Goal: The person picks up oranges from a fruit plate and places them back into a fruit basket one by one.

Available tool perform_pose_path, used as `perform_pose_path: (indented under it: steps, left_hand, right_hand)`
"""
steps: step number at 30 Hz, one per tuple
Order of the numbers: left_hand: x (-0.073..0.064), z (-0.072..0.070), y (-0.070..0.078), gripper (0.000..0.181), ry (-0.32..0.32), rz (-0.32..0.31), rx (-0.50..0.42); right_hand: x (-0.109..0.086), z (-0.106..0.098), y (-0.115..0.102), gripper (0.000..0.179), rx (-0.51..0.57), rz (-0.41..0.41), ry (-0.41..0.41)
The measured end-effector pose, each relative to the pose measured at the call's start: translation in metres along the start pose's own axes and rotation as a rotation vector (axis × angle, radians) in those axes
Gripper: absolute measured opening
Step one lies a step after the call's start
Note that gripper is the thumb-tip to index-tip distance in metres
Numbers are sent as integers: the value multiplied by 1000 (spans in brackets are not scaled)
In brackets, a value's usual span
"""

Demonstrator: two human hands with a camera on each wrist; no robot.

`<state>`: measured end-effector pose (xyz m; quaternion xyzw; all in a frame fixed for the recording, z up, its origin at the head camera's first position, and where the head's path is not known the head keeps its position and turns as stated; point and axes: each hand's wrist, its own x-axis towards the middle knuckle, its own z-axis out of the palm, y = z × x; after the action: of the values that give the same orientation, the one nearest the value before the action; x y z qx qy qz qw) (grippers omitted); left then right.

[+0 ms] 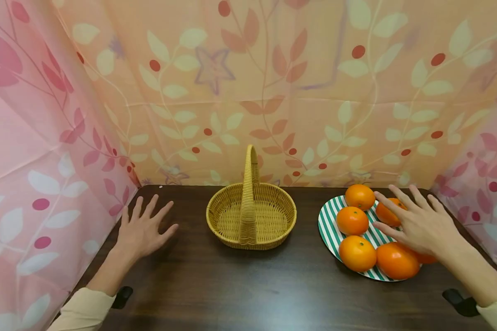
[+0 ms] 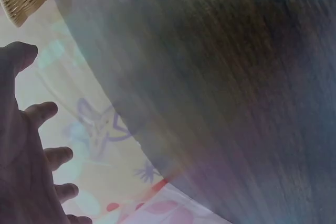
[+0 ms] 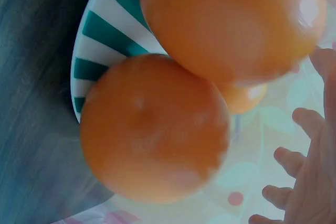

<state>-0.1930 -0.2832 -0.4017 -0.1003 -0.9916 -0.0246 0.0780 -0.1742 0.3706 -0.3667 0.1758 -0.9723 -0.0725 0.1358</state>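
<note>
On the right of the table, a green-and-white striped plate [image 1: 329, 225] bears several orange fruits [image 1: 357, 253] that look like oranges or persimmons. My right hand [image 1: 424, 223] is spread over the plate's right side, hiding part of the fruit. In the right wrist view, two large fruits [image 3: 155, 129] lie close below, with the fingers [image 3: 291, 161] straight and apart from them. A yellow woven basket [image 1: 215, 230] with a tall arched handle stands in the middle, and no fruit is in it. To its left, my left hand [image 1: 142, 232] is spread above the table, holding nothing.
The dark wooden table [image 1: 248, 285] ends at a floral curtain [image 1: 248, 92] behind, with pink floral cloth [image 1: 33, 161] at the sides. Black straps [image 1: 122, 297] show at both wrists.
</note>
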Motion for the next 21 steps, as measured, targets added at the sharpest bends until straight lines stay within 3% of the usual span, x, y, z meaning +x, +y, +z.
perform_pose_path:
  steps: [4, 8, 14, 17, 21]
  left_hand:
    - [2, 0, -2, 74, -8, 7, -26]
    - [8, -3, -4, 74, -17, 41, -128]
    - [14, -6, -4, 56, 13, 163, -462]
    - [16, -4, 0, 44, -3, 166, -613]
    - [18, 1, 7, 40, -69, 134, -726]
  right_hand:
    - [0, -8, 6, 86, 68, 19, -36]
    - [-2, -21, 20, 85, 208, 37, -25]
    - [-7, -30, 41, 63, 485, 118, 120]
    - [-14, -25, 48, 43, 570, 162, 188]
    - [-28, -17, 56, 31, 694, 206, 189]
